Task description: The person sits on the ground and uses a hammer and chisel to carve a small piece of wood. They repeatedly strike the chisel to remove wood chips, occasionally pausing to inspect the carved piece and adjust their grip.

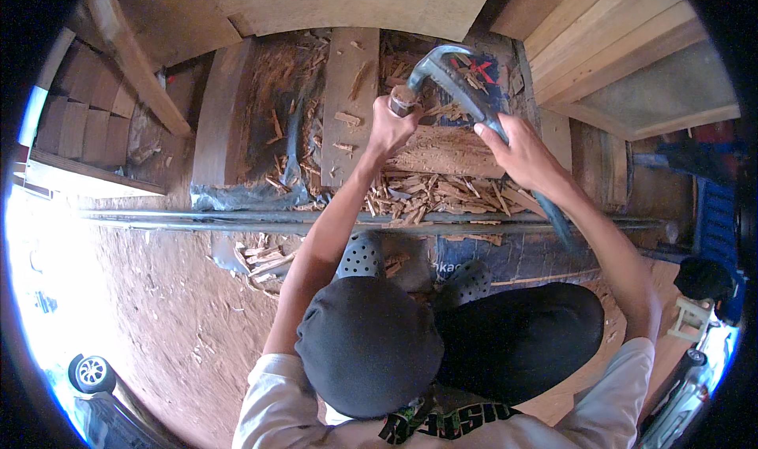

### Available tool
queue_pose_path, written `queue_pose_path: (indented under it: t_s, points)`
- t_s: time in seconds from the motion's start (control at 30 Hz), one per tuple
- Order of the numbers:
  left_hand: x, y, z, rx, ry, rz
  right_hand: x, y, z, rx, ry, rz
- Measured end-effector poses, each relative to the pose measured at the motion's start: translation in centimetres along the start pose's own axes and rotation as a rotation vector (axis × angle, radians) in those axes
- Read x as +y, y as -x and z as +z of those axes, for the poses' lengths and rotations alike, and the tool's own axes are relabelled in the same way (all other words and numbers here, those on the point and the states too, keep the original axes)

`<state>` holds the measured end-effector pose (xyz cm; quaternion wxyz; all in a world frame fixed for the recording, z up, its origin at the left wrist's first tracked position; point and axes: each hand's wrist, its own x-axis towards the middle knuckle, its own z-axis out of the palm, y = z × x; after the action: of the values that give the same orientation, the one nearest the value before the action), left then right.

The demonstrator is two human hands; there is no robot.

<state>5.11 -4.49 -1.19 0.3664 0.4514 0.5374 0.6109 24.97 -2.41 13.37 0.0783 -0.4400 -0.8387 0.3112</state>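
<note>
My left hand (390, 127) is closed around an upright tool handle with a round wooden top (402, 98), probably a chisel; the fist and my wrist hide its lower end. My right hand (517, 151) grips a claw hammer (467, 95) partway along its dark blue handle. The hammer's striking face is right beside the top of the handle, and its claw curves away to the right. Below my hands a rough, chipped wooden block (446, 151) lies crosswise. Wood chips (442, 196) are heaped along its near side.
A flat board (347, 102) runs lengthwise left of my hands. Metal rails (260, 222) cross in front of my clogs (361, 256). Planks (616, 35) lean at right, plywood (355, 3) stands at the far side, and stacked wooden blocks (91, 110) sit left. Reddish ground (166, 291) is nearer me.
</note>
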Motion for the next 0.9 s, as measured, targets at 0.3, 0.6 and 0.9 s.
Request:
queue_pose_path:
  t_s: [0.3, 0.6, 0.9]
  points:
    - [-1.2, -1.7, -0.5, -0.069, 0.000, -0.120, 7.7, 4.4, 7.7, 0.062, -0.114, 0.323]
    - [-2.6, -3.8, -0.5, -0.050, -0.017, -0.291, 11.9, 7.8, 14.5, 0.169, 0.019, 0.241]
    - [-6.4, -5.7, 0.8, -0.039, -0.265, -0.321, 11.9, 7.9, 14.4, 0.158, 0.046, 0.226]
